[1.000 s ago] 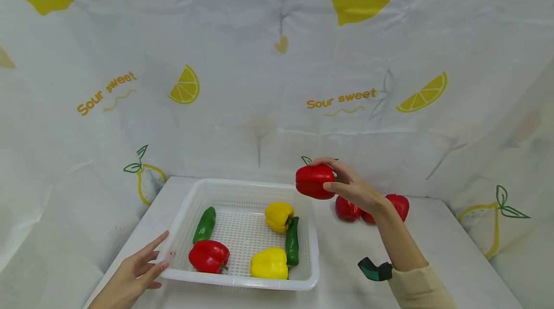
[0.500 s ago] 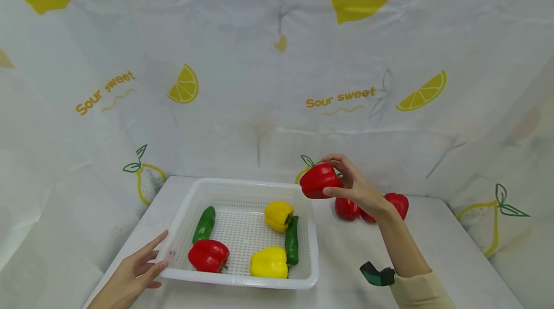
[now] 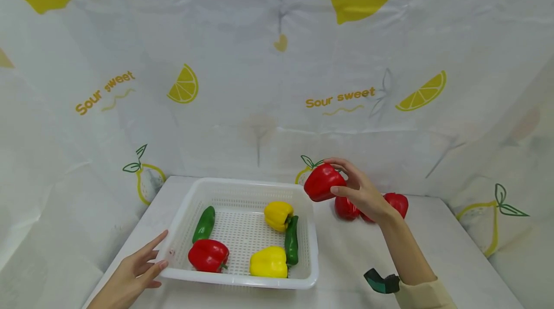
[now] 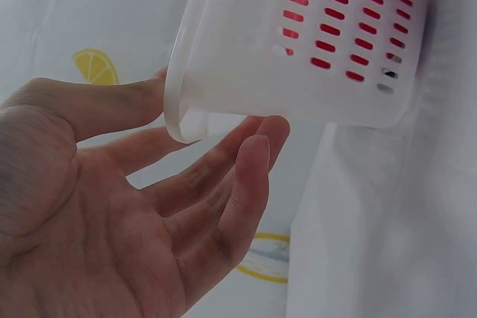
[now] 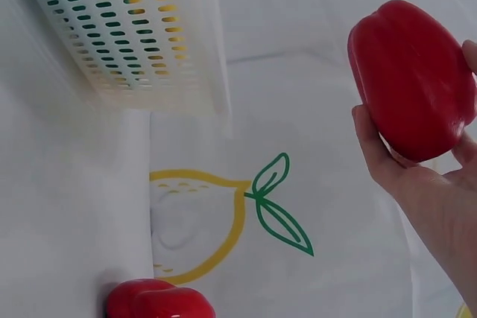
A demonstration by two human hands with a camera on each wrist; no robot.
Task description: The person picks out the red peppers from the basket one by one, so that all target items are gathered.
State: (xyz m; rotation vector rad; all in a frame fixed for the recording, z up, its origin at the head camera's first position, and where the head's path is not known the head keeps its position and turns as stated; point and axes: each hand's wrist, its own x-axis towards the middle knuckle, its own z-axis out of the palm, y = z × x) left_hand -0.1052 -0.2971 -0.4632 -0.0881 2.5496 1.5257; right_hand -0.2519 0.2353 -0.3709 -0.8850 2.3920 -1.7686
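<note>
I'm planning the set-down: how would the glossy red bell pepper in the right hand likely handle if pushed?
The glossy red bell pepper is probably slippery, since its smooth skin shines. It may roll or rock, given its rounded, lobed sides. It seems fairly stiff: no dent shows in its outline where the right hand holds it.

The held red pepper [image 3: 322,182] looks smooth and glossy, the basket [image 3: 240,280] plastic

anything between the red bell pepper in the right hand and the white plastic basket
Nothing visible. The right wrist view shows an open gap between the glossy red bell pepper, gripped in the right hand, and the white perforated plastic basket. Only its right rim may need clearing. The loose red bell peppers lie outside this gap.
</note>
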